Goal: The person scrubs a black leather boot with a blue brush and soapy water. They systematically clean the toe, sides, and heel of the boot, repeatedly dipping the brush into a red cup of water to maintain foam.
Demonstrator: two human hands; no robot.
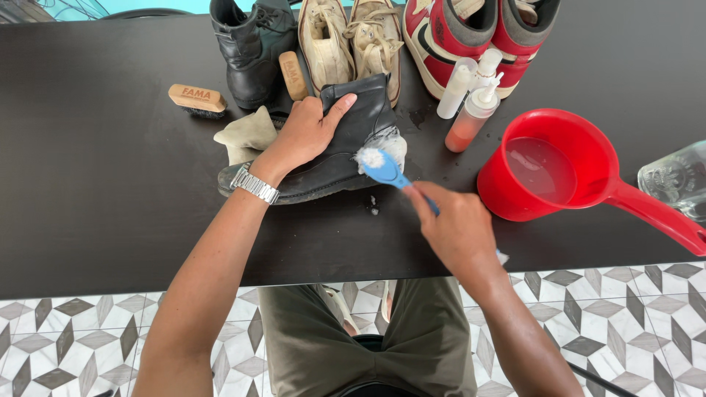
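Observation:
A black leather boot (353, 140) lies on its side on the dark table (103, 191). My left hand (305, 132) presses down on its upper and holds it still; a metal watch sits on that wrist. My right hand (456, 224) grips a blue-handled brush (386, 170) whose white bristles touch the boot's toe, where white foam clings. A beige cloth (248, 134) lies just left of the boot.
A red water scoop (566, 165) stands right of the boot. Spray bottles (471, 95) stand behind it. A second black boot (250, 44), cream sneakers (349, 40), red sneakers (478, 29) and two wooden brushes (197, 99) line the back. A glass jar (676, 180) is far right.

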